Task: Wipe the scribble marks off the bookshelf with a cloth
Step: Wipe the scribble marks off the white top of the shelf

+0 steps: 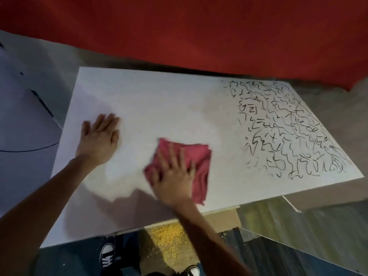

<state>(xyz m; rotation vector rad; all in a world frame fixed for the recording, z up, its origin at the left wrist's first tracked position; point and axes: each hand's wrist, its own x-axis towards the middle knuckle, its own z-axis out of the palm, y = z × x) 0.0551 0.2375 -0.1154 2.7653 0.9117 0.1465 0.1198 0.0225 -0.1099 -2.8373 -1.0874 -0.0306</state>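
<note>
The white top of the bookshelf (159, 104) fills the middle of the view. Black scribble marks (288, 126) cover its right third, while the left and middle parts look plain white. A pink cloth (199, 156) lies on the surface left of the marks, and my right hand (173, 176) presses flat on it with the fingers spread. My left hand (99, 136) rests palm down on the white top near its left edge, fingers straight. The picture is blurred around the right hand and the cloth.
A red wall or curtain (199, 36) stands behind the shelf. A white panel with black lines (23, 96) is at the left. Below the front edge are my two sneakers (107, 253), a yellowish floor patch (169, 242) and a clear sheet (298, 226).
</note>
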